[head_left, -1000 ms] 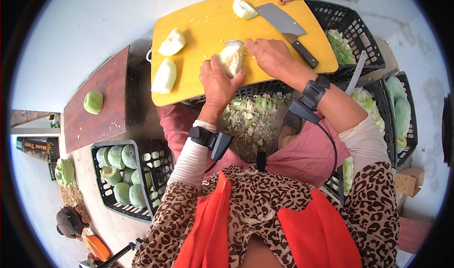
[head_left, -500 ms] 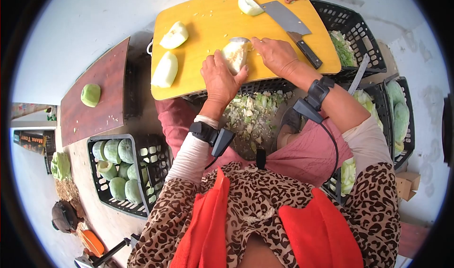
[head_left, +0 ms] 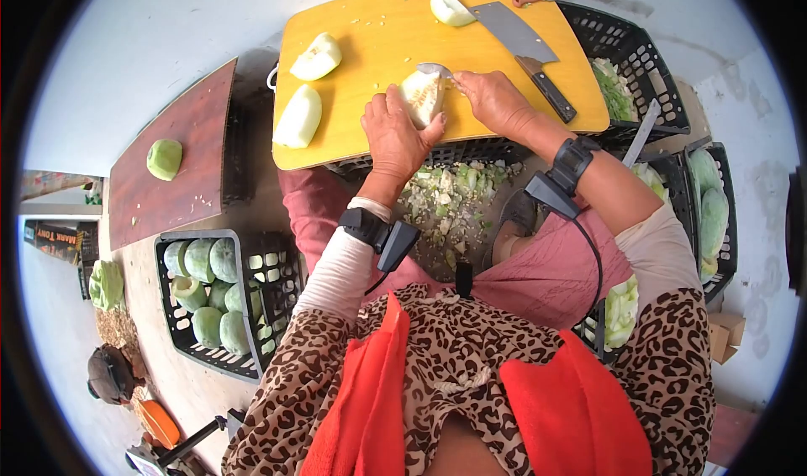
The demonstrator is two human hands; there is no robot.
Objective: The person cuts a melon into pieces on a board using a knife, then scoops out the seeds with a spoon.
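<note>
My left hand [head_left: 395,138] is closed around the near left side of a pale peeled melon piece [head_left: 422,98], whose seedy core faces up on the yellow board [head_left: 370,81]. My right hand [head_left: 494,102] grips a metal spoon [head_left: 434,69], its bowl at the far edge of the piece; most of the handle is hidden in the fingers. Two more peeled pieces, a seedy one [head_left: 317,57] and a smooth one [head_left: 299,117], lie at the left of the board. Another peeled piece [head_left: 451,7] rests at the far side, beside a cleaver [head_left: 514,32].
A small knife [head_left: 538,0] lies at the board's far right corner. Black crates stand around: one holds whole green melons [head_left: 200,260], another scraps [head_left: 614,89]. A green melon piece [head_left: 164,158] sits on a brown board [head_left: 189,194]. Scraps [head_left: 450,199] cover the floor below.
The spoon's bowl now shows more clearly above the melon piece's far edge, and orange-brown seed pulp shows on its face. Both hands keep their holds; the whole view has shifted slightly.
</note>
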